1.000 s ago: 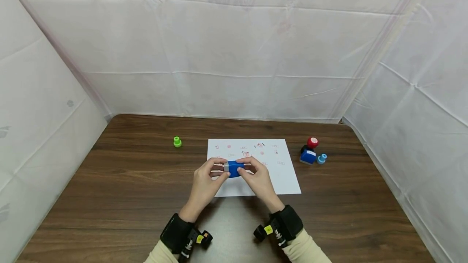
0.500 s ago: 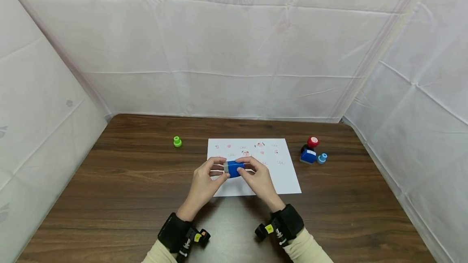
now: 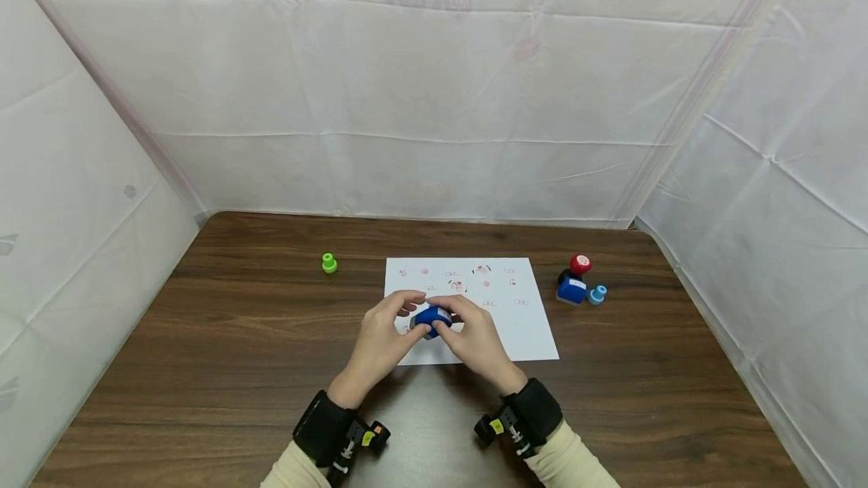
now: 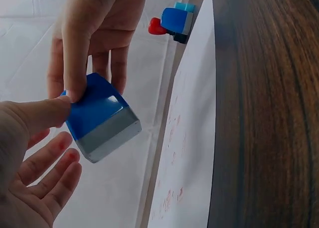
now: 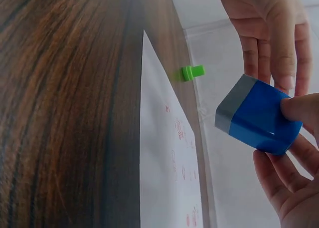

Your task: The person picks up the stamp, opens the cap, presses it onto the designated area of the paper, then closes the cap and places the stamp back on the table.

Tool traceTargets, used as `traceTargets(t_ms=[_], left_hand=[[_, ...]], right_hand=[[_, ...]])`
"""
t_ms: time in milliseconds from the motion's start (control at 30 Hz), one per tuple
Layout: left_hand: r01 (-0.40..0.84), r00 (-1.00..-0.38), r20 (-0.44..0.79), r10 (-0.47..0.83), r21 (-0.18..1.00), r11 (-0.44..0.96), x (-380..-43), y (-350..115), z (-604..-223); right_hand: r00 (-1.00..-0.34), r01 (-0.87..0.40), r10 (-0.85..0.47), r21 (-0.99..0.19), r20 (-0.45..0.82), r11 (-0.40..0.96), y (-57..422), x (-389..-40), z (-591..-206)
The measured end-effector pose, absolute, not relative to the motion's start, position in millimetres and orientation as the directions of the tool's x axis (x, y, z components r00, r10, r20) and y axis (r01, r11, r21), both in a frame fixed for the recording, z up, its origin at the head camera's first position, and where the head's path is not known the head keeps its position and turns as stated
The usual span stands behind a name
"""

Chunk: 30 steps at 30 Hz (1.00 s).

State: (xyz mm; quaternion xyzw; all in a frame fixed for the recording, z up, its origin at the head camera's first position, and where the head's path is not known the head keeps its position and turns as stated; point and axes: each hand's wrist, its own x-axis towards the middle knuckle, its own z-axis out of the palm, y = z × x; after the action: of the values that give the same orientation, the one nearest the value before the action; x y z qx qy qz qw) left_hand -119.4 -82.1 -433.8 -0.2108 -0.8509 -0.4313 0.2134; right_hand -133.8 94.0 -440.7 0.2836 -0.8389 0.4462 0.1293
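Okay, far left first: green piece (image 3: 328,263) stands on the worktop (image 3: 237,352), same spot as a second ago. Left hand (image 3: 378,328) next, reaching in from the lower left, black band on the wrist. Its index finger now arches above the block, tip close to the other hand's index; before, it lay by the grey end. Left fingers loose and fairly straight, thumb tip at the block's blue end, red smudges on two fingertips. Blue-and-grey block (image 3: 432,318) is between the hands, raised over the white sheet (image 3: 522,333) with red marks. Biggest change: half a second ago it was level and broadside; now turned and tilted, grey end left, pale patch showing at right. Sheet is unmoved. Right hand (image 3: 478,331), in from the lower right, also banded, grips the block: thumb pressed on the blue part, fingers curled behind. That thumb sits a bit lower than before. Far right, unchanged: second blue piece (image 3: 571,291) just beside a red-and-black piece (image 3: 579,263), light-blue piece (image 3: 597,294) to their right.
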Motion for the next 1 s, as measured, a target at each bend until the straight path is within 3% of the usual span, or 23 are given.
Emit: traceTargets(t_ms=[400, 1000], left_hand=[[0.547, -0.822, 0.526, 0.219, 0.622, 0.560, -119.8, -80.1, -434.7], [0.537, -0.827, 0.517, 0.222, 0.608, 0.584, -125.7, -89.8, -438.7]], right_hand=[[-0.752, -0.659, -0.409, -0.586, 0.516, 0.472, 90.3, -133.6, -438.6], [-0.733, -0.680, -0.408, -0.583, 0.544, 0.444, 90.9, -134.0, -436.6]])
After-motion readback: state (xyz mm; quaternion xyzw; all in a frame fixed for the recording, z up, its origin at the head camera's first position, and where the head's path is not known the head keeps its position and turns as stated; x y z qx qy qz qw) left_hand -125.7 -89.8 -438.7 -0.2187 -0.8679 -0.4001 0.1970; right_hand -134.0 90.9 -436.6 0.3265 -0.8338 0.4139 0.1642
